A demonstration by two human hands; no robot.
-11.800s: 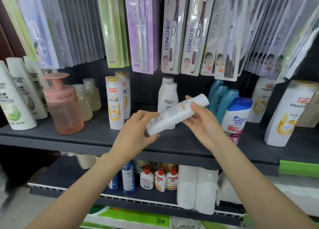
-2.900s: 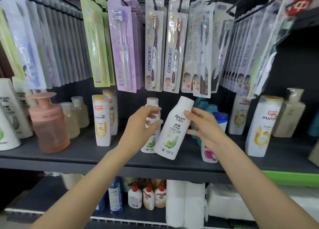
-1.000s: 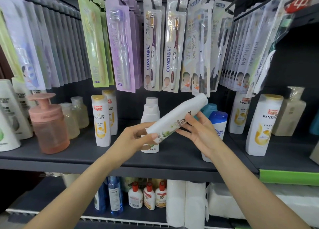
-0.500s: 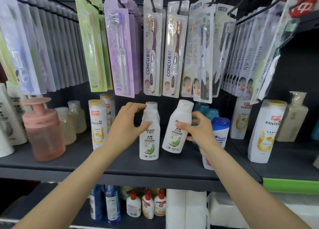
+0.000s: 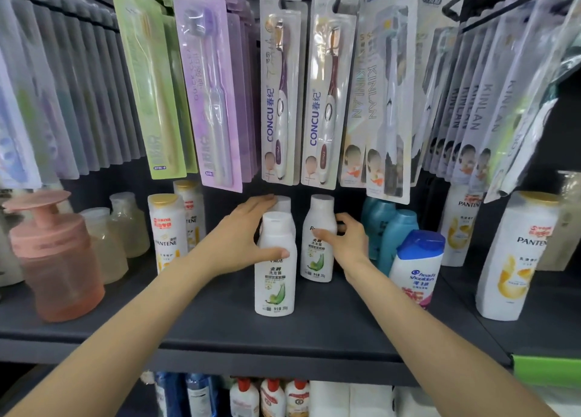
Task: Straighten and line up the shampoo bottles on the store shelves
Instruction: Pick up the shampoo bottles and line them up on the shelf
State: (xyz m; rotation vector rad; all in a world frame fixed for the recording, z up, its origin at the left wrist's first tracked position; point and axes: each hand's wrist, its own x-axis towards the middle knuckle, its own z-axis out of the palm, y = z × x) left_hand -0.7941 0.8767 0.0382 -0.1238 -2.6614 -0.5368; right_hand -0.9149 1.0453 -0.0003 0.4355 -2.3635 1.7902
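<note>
Two white Rocien shampoo bottles with green leaf labels stand upright on the dark shelf [image 5: 283, 338]. The front bottle [image 5: 276, 278] has my left hand [image 5: 242, 243] wrapped round its upper part, thumb across the front. Behind it the cap of a third white bottle [image 5: 284, 203] shows past my fingertips. The second bottle [image 5: 317, 247] stands further back to the right, with my right hand [image 5: 345, 243] gripping its right side.
To the left stand Pantene bottles [image 5: 166, 231], clear bottles [image 5: 103, 240] and a pink pump dispenser [image 5: 53, 256]. To the right stand teal bottles [image 5: 390, 234], a Head & Shoulders bottle [image 5: 415, 269] and larger Pantene bottles [image 5: 515, 259]. Packaged toothbrushes [image 5: 279, 102] hang low overhead.
The second bottle has gone from tilted in my right hand to standing upright further back on the shelf. My left hand has closed round the front bottle. The camera has come closer.
</note>
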